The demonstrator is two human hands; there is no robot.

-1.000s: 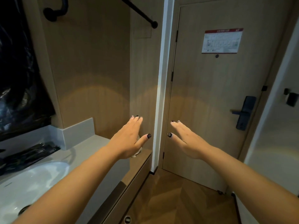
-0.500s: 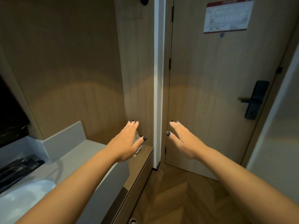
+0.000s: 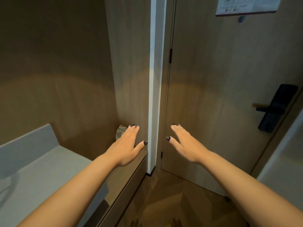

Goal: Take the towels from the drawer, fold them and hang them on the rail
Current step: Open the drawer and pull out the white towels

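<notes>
Wood-fronted drawer face (image 3: 129,185), the long flat panel under the vanity ledge, runs diagonally from 6 o'clock toward frame centre and is flush with the cabinet, closed; no towels and no rail are in view. Left hand (image 3: 126,146) is held out flat, palm down, fingers straight and close together with the thumb angled off toward 3 o'clock, holding nothing; it hovers over the far end of the narrow brown wooden ledge (image 3: 118,182), whether it touches anything cannot be told. Right hand (image 3: 185,145) mirrors it at 3 o'clock of the left hand, flat, palm down, fingers together, thumb out toward 9 o'clock, empty, in the air in front of the door. Both hands show dark polish on the thumbnails. Small clear glass object (image 3: 120,132) sits on the ledge in the corner, partly hidden behind the left fingers; kind not determinable. Pale grey stone countertop (image 3: 41,174) with a raised grey backsplash lies at 8 o'clock, beside the ledge. White vertical corner post (image 3: 155,79) stands between the hands, running up to 12 o'clock. Light wood-grain door (image 3: 213,79) fills 1 to 3 o'clock, with a black lever handle and lock plate (image 3: 275,110) at 3 o'clock and a white notice with a red edge (image 3: 246,5) at 1 o'clock. Brown herringbone wood floor (image 3: 180,202) at 5 o'clock.
</notes>
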